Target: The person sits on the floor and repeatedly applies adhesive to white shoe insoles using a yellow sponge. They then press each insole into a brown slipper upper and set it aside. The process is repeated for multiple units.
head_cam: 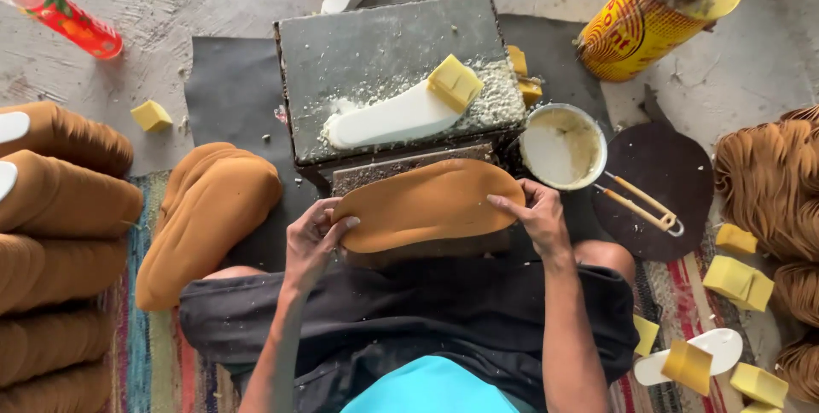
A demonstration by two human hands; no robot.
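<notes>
Both hands are gripping one brown sole-shaped piece (pixel 426 204) in front of the grey work block (pixel 384 46): the left hand (pixel 311 242) is pinching its rounded end, the right hand (pixel 537 217) is pinching the opposite edge. One white sole (pixel 388 119) is lying on the block with one yellow foam cube (pixel 454 82) on top. One round bowl of pale paste (pixel 561 147) is sitting just beside the block. One yellow cylindrical tin with red markings (pixel 653 12) is lying at upper right; one red bottle (pixel 60 8) is lying at upper left.
</notes>
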